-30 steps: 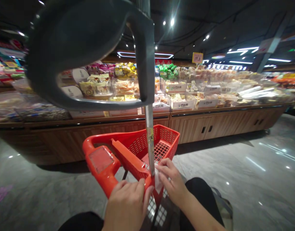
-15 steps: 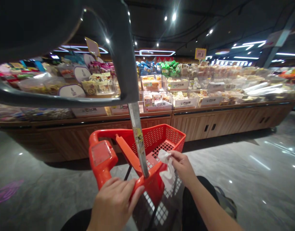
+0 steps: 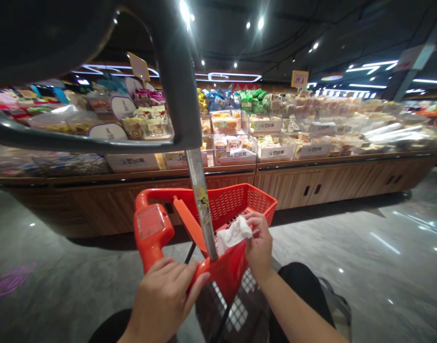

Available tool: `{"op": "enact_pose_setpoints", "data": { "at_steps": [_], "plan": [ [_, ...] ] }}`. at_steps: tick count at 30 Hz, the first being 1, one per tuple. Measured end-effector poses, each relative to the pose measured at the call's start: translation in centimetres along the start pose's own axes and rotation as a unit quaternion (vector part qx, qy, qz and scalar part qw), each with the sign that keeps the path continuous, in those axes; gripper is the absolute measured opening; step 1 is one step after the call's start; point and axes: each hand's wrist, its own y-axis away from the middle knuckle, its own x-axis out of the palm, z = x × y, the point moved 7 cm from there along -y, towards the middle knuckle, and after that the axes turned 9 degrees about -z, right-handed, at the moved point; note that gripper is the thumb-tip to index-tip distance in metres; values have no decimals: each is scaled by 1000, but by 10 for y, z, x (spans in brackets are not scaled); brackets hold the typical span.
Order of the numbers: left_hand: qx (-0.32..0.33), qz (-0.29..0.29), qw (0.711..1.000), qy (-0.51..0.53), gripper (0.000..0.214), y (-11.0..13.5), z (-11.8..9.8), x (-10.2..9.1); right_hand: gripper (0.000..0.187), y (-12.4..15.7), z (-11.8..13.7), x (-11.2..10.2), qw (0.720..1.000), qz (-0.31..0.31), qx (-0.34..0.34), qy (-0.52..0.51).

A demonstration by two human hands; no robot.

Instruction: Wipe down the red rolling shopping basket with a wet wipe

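Left hand (image 3: 162,300) is closed around the red rim of plastic shopping basket (image 3: 236,202). Right hand (image 3: 259,243) pinches white tissue (image 3: 233,234), fingers almost shut, tissue just above the basket rim. Metal pole (image 3: 200,205) stands between the hands. Ahead of hands: wooden display bench (image 3: 332,183) w/ packed snacks in clear bins (image 3: 225,126). Below hands, to both sides: polished grey floor (image 3: 375,267).

Glossy red plastic basket (image 3: 229,202), apparently paper tissue (image 3: 233,234)
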Motion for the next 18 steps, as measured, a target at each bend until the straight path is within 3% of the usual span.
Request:
{"op": "enact_pose_setpoints", "data": {
  "at_steps": [4,6,8,12,16,18],
  "plan": [
    [5,-5,1000,13,15,0,1,-2,19,19,6,17,975,215,-46,12],
    [5,-4,1000,20,13,-1,3,-2,15,25,12,18,958,274,-75,33],
    [7,-2,1000,28,11,-1,5,-3,5,23,16,19,951,284,-97,71],
    [12,1,999,47,8,0,13,-3,24,19,14,32,945,294,-82,115],
    [14,-2,998,54,6,2,23,-4,12,19,4,42,941,326,-24,91],
    [15,9,998,54,6,2,27,-3,22,18,1,42,930,355,-40,84]
  ]
}}
